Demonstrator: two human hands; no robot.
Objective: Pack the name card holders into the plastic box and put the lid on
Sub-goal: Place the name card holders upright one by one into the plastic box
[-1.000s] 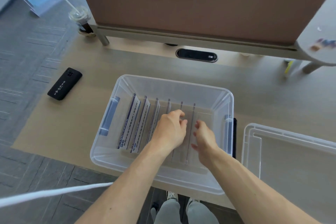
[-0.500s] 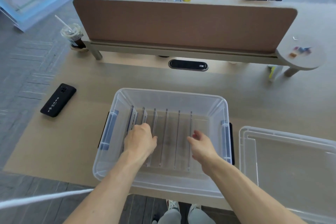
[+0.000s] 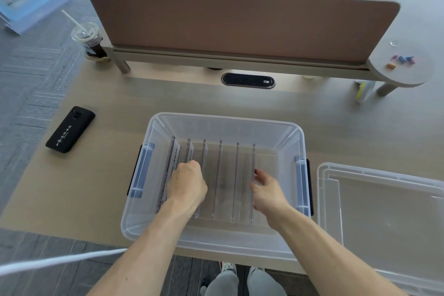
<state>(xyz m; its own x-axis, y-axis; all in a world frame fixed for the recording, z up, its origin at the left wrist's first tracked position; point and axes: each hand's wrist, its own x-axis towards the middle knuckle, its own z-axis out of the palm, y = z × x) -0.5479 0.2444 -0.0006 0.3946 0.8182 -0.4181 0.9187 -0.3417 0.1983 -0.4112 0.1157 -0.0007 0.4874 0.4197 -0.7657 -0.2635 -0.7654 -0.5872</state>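
A clear plastic box with blue side latches sits on the desk in front of me. Several clear acrylic name card holders stand upright in a row inside it; the leftmost ones carry printed cards. My left hand is inside the box, fingers curled over the holders at the left of the row. My right hand is also inside, fingers apart, touching the rightmost holder. The clear lid lies flat on the desk to the right of the box.
A black phone lies on the desk at the left. An iced drink cup stands at the back left by a brown divider panel. A person sits behind the divider. A white cable crosses the lower left.
My left hand moved from the middle holders to the left end of the row. The holders now stand more upright and evenly spaced. My right hand stays at the rightmost holder.
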